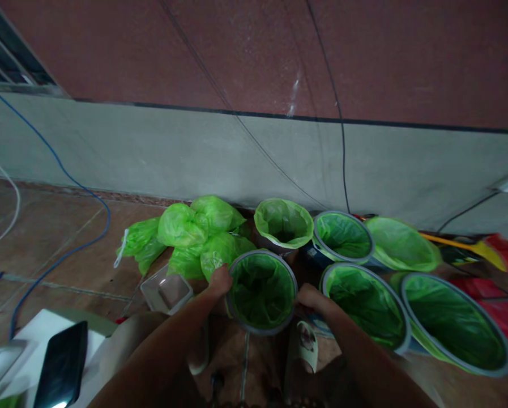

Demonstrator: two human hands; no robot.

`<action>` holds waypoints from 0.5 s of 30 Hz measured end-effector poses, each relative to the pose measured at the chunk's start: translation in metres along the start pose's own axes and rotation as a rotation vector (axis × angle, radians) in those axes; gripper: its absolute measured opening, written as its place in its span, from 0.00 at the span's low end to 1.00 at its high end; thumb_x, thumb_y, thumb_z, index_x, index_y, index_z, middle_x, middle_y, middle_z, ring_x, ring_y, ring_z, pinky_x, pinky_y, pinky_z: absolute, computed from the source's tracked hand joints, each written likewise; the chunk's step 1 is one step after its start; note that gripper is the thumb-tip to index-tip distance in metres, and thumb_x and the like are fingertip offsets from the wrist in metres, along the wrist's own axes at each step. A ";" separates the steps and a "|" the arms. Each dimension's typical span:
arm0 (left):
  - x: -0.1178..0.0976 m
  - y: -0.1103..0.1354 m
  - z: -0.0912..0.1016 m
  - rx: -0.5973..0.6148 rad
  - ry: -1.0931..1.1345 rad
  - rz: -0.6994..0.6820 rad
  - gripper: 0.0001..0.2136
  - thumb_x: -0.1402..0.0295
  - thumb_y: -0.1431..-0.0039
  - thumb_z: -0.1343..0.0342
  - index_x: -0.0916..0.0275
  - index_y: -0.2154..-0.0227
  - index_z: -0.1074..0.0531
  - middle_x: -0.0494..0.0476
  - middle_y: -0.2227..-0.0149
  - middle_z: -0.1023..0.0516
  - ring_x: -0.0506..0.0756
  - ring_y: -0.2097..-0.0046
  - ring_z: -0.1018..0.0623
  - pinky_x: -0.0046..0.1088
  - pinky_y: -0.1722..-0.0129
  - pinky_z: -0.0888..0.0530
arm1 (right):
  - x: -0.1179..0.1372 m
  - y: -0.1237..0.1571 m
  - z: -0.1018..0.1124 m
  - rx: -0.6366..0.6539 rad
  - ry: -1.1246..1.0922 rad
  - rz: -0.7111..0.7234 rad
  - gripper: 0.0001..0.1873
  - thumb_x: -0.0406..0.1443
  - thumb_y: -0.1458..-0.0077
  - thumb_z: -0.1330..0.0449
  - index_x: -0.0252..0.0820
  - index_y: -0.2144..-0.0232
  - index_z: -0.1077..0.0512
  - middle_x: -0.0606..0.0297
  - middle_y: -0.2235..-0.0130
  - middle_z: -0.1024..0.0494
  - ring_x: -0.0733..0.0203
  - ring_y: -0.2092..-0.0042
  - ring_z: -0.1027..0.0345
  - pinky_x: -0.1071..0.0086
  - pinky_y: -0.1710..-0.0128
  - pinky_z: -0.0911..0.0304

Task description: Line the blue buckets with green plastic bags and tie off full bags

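Observation:
A round bin with a grey rim and a green plastic liner (262, 292) stands on the tiled floor right in front of me. My left hand (220, 281) grips its left rim, fingers curled over the edge. My right hand (311, 298) holds the right side of the same bin, fingers closed around it. Several more green-lined bins (364, 297) stand beside and behind it, along the wall. A pile of tied green bags (194, 235) lies to the left of the bins.
A grey concrete wall (194, 153) runs behind the bins with black cables down it. A small square container (167, 290) sits left of the held bin. A dark phone (62, 365) lies at lower left. A blue cable (88, 238) crosses the floor. Red and yellow items (491, 255) lie at right.

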State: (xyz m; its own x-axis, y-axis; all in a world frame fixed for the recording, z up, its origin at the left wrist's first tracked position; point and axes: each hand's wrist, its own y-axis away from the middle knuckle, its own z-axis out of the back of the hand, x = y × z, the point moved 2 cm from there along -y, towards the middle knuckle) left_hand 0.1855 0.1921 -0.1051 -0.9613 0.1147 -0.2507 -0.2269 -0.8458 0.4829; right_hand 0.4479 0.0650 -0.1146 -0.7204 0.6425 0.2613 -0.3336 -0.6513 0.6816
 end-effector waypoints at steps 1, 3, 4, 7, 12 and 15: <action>-0.002 0.000 0.001 -0.006 -0.006 0.010 0.22 0.70 0.40 0.48 0.70 0.44 0.37 0.69 0.50 0.24 0.60 0.48 0.25 0.29 0.51 0.29 | -0.001 0.001 -0.001 0.032 -0.010 -0.011 0.06 0.32 0.57 0.37 0.33 0.81 0.26 0.61 0.83 0.28 0.62 0.79 0.32 0.75 0.80 0.44; -0.006 0.001 0.003 0.001 -0.044 0.012 0.23 0.66 0.38 0.49 0.71 0.43 0.38 0.71 0.49 0.25 0.61 0.47 0.25 0.31 0.50 0.29 | -0.002 0.002 -0.001 0.064 -0.037 -0.024 0.07 0.33 0.56 0.37 0.32 0.78 0.25 0.58 0.79 0.25 0.61 0.77 0.31 0.74 0.80 0.43; -0.009 0.002 0.004 0.015 -0.077 0.007 0.23 0.64 0.38 0.49 0.71 0.43 0.37 0.72 0.49 0.25 0.63 0.47 0.25 0.33 0.50 0.29 | -0.001 0.001 0.000 0.049 -0.048 -0.022 0.09 0.35 0.54 0.37 0.31 0.75 0.24 0.55 0.75 0.23 0.60 0.74 0.29 0.74 0.79 0.42; -0.013 0.006 0.007 0.092 -0.172 -0.023 0.23 0.62 0.41 0.46 0.71 0.47 0.33 0.74 0.48 0.26 0.66 0.46 0.26 0.38 0.50 0.28 | 0.001 -0.002 0.007 -0.117 -0.006 0.020 0.15 0.37 0.48 0.40 0.29 0.63 0.24 0.48 0.61 0.21 0.56 0.61 0.26 0.73 0.70 0.38; -0.013 0.009 0.006 0.244 -0.201 -0.118 0.13 0.67 0.43 0.45 0.67 0.58 0.24 0.68 0.56 0.21 0.64 0.52 0.22 0.36 0.55 0.26 | 0.010 -0.003 0.010 -0.161 0.134 0.109 0.13 0.35 0.43 0.45 0.31 0.65 0.23 0.47 0.61 0.21 0.53 0.54 0.27 0.73 0.62 0.40; -0.013 0.007 0.004 0.233 -0.177 -0.167 0.13 0.66 0.44 0.45 0.67 0.60 0.22 0.68 0.60 0.20 0.66 0.54 0.22 0.37 0.57 0.25 | 0.012 -0.002 0.012 -0.141 0.138 0.113 0.12 0.36 0.44 0.43 0.33 0.70 0.22 0.50 0.68 0.20 0.53 0.56 0.27 0.74 0.63 0.40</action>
State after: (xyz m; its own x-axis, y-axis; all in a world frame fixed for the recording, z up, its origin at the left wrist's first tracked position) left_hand 0.1957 0.1865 -0.0950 -0.9156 0.3472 -0.2028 -0.3933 -0.6681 0.6317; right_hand 0.4468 0.0787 -0.1047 -0.8309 0.5075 0.2280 -0.3209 -0.7720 0.5487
